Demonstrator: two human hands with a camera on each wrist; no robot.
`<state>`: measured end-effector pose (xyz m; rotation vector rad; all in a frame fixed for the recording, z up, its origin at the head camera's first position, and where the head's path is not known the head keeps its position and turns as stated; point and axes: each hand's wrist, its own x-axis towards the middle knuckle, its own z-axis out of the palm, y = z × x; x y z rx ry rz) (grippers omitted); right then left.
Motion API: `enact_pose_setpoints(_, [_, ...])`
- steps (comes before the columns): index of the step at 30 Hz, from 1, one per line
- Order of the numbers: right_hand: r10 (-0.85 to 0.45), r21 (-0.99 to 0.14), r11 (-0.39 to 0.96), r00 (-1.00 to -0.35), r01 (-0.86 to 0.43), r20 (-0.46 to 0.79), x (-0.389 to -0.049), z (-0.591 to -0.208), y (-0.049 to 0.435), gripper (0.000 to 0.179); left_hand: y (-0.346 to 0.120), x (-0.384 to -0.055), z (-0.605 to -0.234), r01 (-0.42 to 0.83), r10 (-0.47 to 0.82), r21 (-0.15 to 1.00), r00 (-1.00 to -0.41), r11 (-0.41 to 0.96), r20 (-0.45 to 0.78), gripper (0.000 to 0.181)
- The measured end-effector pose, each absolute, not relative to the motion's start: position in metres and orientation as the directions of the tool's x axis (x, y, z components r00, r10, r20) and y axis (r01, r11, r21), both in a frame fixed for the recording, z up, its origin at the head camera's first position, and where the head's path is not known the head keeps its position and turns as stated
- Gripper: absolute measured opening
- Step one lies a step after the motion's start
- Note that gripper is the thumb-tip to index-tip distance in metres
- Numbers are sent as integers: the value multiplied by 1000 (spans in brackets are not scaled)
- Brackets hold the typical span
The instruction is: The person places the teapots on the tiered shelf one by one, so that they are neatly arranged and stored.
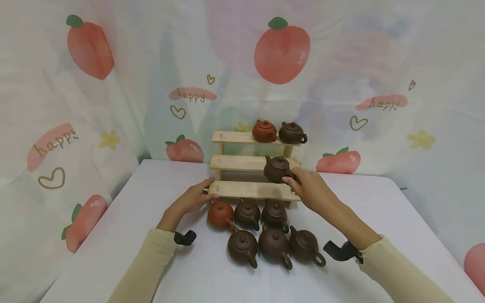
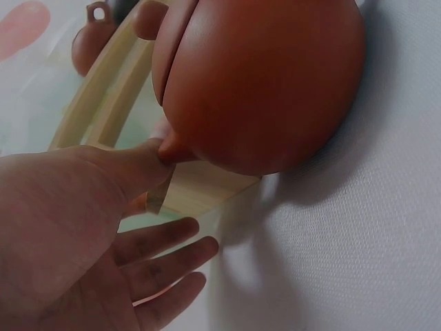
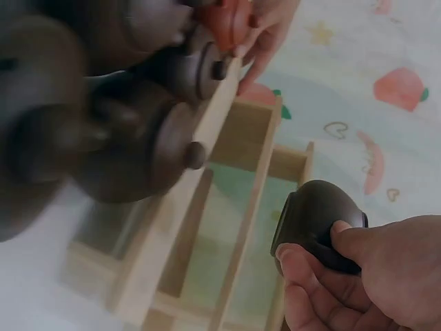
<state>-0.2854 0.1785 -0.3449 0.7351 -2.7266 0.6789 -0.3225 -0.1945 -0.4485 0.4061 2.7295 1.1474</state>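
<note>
Fruit-printed backdrop (image 1: 242, 101) is hung behind white table (image 1: 189, 282). On far side, three-tier wooden stand (image 1: 242, 163) is set. Just near of it, six teapots (image 1: 274, 244) are ranked in two rows: reddish teapot (image 1: 219, 215) at far left, rest dark brown. On top tier's right, second reddish teapot (image 1: 264, 131) and dark teapot (image 1: 291, 134) are displayed side by side. By left hand (image 1: 192, 197), stand's left end is apparently pinched, thumb tip being hidden behind spout, other fingers spread. By right hand (image 1: 316, 191), held teapot (image 1: 276, 170), dark brown, is pinched at handle, raised over lowest tier's right half.
</note>
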Motion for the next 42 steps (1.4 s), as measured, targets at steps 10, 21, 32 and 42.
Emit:
enact_pose_setpoints(10, [-424,-384,768,-856,-513,294,-322,-309,128,27,-197,-322,-448,204,310,697,-950,687,-27,75])
enact_pose_setpoints(21, [-391,-382,792,-876,-477,283,-357,-294,87,30,-197,-324,-449,191,304,708,-952,680,-36,76])
enact_pose_setpoints(32, [-344,-344,849,-914,-401,214,-390,-292,53,43,-197,-324,-448,191,299,702,-954,686,-32,75])
enact_pose_setpoints(42, [-306,-346,872,-938,-346,166,-406,-292,34,43,-198,-323,-449,200,308,713,-951,672,-23,75])
